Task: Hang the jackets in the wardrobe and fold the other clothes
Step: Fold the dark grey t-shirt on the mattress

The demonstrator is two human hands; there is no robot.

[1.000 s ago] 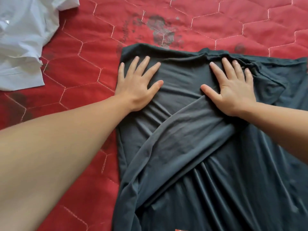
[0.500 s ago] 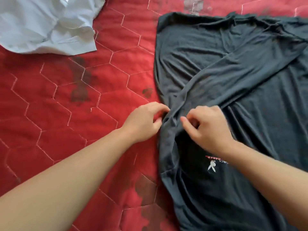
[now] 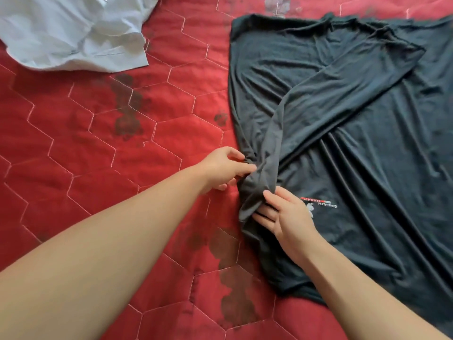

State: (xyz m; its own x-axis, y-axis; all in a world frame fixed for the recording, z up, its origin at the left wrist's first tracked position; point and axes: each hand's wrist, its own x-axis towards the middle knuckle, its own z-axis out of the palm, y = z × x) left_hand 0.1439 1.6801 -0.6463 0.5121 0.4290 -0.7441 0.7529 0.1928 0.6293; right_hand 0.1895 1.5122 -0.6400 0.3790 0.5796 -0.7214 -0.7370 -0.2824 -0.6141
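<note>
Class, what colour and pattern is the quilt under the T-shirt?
Red quilt with pale hexagon stitching and dark blotches; head view.

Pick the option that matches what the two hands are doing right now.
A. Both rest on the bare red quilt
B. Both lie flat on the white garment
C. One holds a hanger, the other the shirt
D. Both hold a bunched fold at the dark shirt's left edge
D: the left hand and right hand both grip the gathered fold of the dark shirt, while the white garment lies untouched on the red quilt.
</note>
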